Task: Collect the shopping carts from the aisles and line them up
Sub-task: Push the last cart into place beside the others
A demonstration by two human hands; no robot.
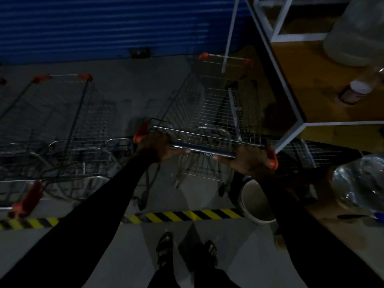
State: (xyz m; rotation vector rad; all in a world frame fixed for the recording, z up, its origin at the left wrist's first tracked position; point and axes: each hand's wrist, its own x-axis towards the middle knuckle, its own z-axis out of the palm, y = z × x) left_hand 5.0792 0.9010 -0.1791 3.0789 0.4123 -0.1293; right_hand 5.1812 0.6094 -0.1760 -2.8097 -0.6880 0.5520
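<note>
Hands clamped on cart handle [205, 149]: left hand [154, 147] near left end, right hand [250, 161] near right end. Held cart [209, 113] facing blue shutter [104, 23], parked cart [62, 121] apart at left. Risks: scraping shelf frame [291, 104] close at right, clipping bucket [256, 201] by wheels, skewed parking from uneven push.

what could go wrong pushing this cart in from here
1. The cart held by the left hand and right hand runs close beside the white-framed shelf; its right side could catch the shelf corner.
2. A bucket stands on the floor near the cart's rear right wheel and the person's feet, a likely trip or snag.
3. The dim light makes the gap to the parked cart on the left hard to judge.
</note>
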